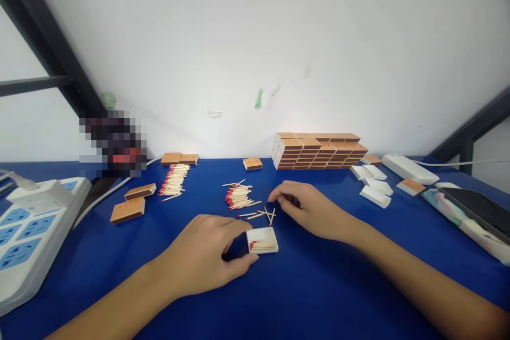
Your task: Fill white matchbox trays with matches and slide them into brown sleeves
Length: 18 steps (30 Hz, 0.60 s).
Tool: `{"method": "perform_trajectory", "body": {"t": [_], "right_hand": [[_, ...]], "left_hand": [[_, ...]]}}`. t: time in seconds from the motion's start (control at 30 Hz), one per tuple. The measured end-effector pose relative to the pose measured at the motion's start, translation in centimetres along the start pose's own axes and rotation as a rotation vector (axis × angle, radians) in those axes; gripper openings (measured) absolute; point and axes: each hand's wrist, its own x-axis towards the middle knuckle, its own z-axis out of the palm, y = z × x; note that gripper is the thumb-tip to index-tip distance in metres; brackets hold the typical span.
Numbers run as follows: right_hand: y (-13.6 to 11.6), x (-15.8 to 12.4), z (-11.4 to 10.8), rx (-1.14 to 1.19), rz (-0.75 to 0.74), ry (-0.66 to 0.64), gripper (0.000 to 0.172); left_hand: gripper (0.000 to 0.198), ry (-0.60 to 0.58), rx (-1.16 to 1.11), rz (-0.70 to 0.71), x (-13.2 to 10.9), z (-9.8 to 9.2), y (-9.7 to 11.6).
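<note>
A small white matchbox tray lies on the blue table with several red-tipped matches along its near side. My left hand grips the tray's left end between thumb and fingers. My right hand hovers up and to the right of the tray, fingertips bent together; whether a match is between them is too small to tell. Loose matches lie between the tray and a heap of matches. A larger pile of matches is farther left.
Stacked matchboxes stand by the wall, with a single matchbox to their left. White trays, a white power bank and a phone are at right. A power strip and two matchboxes are at left.
</note>
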Motion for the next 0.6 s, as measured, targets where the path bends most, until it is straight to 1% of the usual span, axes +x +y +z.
{"method": "perform_trajectory", "body": {"t": [0.1, 0.23, 0.43, 0.53, 0.6], "right_hand": [[-0.1, 0.2, -0.1, 0.03, 0.044, 0.042, 0.022], [-0.6, 0.1, -0.5, 0.092, 0.07, 0.04, 0.021], [-1.4, 0.0, -0.7, 0.276, 0.169, -0.084, 0.018], [-1.3, 0.0, -1.0, 0.308, 0.225, -0.122, 0.02], [-1.1, 0.0, -1.3, 0.298, 0.224, -0.169, 0.022]], "left_hand": [[0.027, 0.008, 0.011, 0.008, 0.1, 0.1, 0.0], [0.026, 0.005, 0.007, 0.007, 0.1, 0.0, 0.1], [0.028, -0.011, 0.002, -0.012, 0.0, 0.1, 0.1], [0.027, -0.021, 0.004, -0.014, 0.1, 0.0, 0.1], [0.028, -0.027, 0.005, -0.018, 0.1, -0.1, 0.1]]}}
